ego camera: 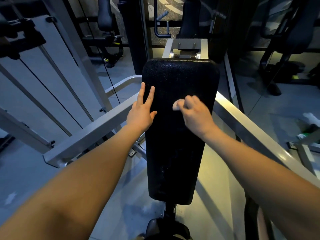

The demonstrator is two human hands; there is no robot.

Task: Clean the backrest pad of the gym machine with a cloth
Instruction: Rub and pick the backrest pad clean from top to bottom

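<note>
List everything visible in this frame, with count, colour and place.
backrest pad: one, black, centre, running away from the camera.
cloth: one, white, small wad on the pad's middle, under the right hand.
frame rails: two, grey, one either side of the pad.
bracket: one, grey, beyond the pad's far end.
cables: at least two, black, far left.
machines: several, dark, background.
left hand: one, flat on the pad's left edge, fingers straight.
right hand: one, curled round the cloth on the pad.
</note>
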